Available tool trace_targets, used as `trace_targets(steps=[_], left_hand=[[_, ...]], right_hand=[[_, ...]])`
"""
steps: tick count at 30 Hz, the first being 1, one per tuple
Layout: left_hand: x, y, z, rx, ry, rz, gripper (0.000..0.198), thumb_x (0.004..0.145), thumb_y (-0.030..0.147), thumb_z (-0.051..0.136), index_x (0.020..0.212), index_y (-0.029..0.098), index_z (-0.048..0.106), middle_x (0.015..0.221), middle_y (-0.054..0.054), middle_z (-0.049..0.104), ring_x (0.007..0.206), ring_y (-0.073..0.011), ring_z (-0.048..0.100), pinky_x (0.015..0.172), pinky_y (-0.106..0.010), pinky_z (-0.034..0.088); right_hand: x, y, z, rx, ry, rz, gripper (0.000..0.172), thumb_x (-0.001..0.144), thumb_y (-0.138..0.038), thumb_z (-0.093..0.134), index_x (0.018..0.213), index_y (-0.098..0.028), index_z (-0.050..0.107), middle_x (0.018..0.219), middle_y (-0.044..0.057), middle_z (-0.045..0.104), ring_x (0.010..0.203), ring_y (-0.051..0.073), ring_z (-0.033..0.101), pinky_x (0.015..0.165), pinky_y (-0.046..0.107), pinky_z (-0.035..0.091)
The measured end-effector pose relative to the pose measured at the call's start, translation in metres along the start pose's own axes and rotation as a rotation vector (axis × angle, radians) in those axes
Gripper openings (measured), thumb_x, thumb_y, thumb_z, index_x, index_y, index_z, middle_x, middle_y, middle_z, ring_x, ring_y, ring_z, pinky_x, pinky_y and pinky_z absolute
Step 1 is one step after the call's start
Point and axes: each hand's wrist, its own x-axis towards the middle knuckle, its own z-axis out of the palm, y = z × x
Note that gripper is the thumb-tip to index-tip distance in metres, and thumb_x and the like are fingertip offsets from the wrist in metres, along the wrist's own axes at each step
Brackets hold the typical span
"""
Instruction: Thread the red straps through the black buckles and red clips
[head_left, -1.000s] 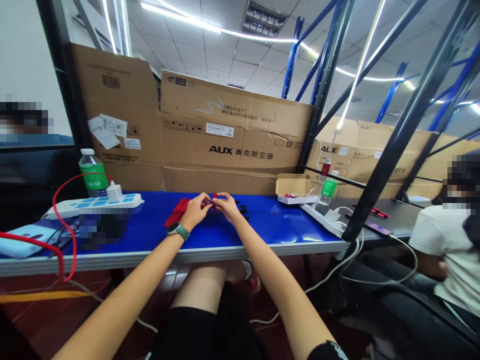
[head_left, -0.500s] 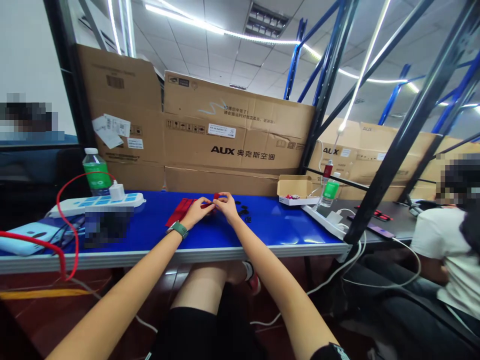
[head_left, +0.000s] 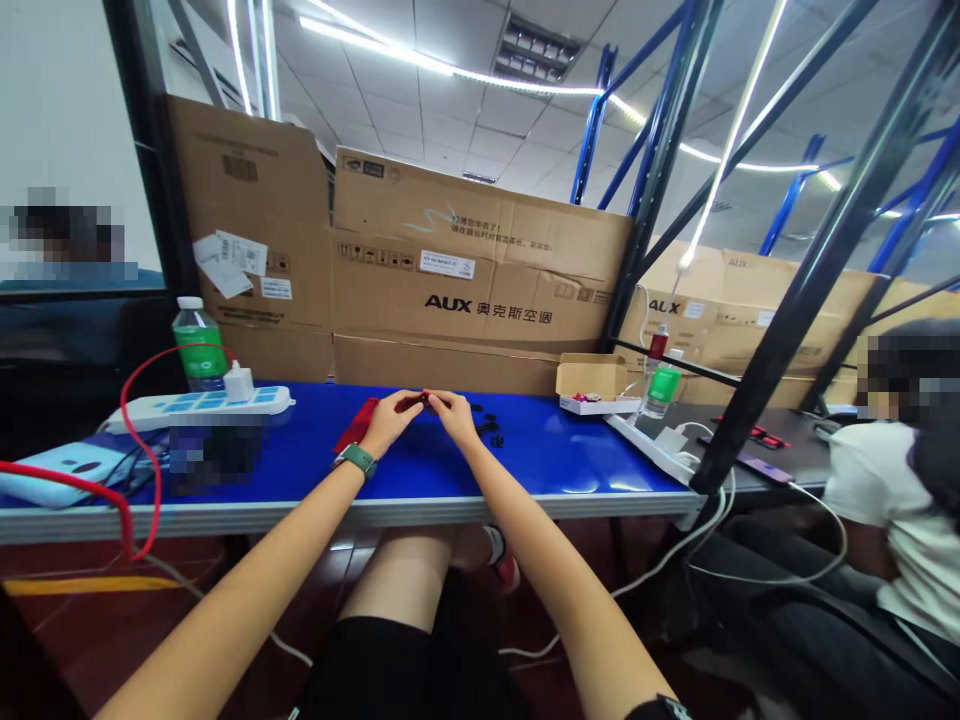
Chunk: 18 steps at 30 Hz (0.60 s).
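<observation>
Small red piece (head_left: 424, 398): pinched between the left hand (head_left: 388, 420) and the right hand (head_left: 454, 410), just above the blue desk (head_left: 570, 450); its long axis runs roughly left to right, though its exact form is too small to tell.
Hands: both closed at the fingertips, gripping the piece from opposite ends; neither is clearly nearer.
Left wrist: a green-strapped watch (head_left: 357, 460), just below the piece.
Red fabric strip (head_left: 356, 425): on the desk, just left of the piece, beside the left hand.
Black bits (head_left: 489, 428): on the desk, near the piece on its right.
Cardboard tray (head_left: 592, 378): well right of the piece, holding small red items.
Power strip (head_left: 199, 403): well left of the piece, with a green-labelled water bottle (head_left: 199, 345) behind it.
Seated co-worker (head_left: 877, 500): far right of the piece, in a white T-shirt.
</observation>
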Motion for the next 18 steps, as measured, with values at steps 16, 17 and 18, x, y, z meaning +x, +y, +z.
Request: trace_targets(steps=[16, 17, 18], left_hand=[[-0.001, 0.003, -0.003, 0.008, -0.006, 0.059, 0.043, 0.073, 0.051, 0.079, 0.098, 0.016, 0.073, 0.102, -0.012, 0.076, 0.094, -0.0271, 0.071, 0.090, -0.043, 0.056], [-0.002, 0.003, -0.003, 0.009, -0.002, 0.056, 0.043, 0.073, 0.051, 0.079, 0.097, 0.016, 0.073, 0.101, -0.012, 0.076, 0.094, -0.0273, 0.071, 0.090, -0.043, 0.056], [-0.002, 0.004, -0.003, 0.009, 0.003, 0.054, 0.043, 0.073, 0.051, 0.079, 0.097, 0.016, 0.073, 0.101, -0.013, 0.076, 0.094, -0.0275, 0.071, 0.091, -0.044, 0.056]], right_hand=[[-0.005, -0.015, -0.009, -0.110, 0.001, -0.033, 0.030, 0.076, -0.049, 0.074, 0.085, -0.021, 0.077, 0.088, 0.006, 0.077, 0.084, 0.023, 0.071, 0.083, 0.034, 0.055], [-0.005, -0.015, -0.009, -0.112, 0.002, -0.038, 0.029, 0.075, -0.048, 0.075, 0.084, -0.021, 0.077, 0.089, 0.006, 0.077, 0.085, 0.023, 0.071, 0.083, 0.035, 0.055], [-0.005, -0.015, -0.009, -0.110, 0.002, -0.041, 0.029, 0.074, -0.048, 0.075, 0.083, -0.021, 0.077, 0.089, 0.006, 0.077, 0.085, 0.024, 0.071, 0.083, 0.035, 0.055]])
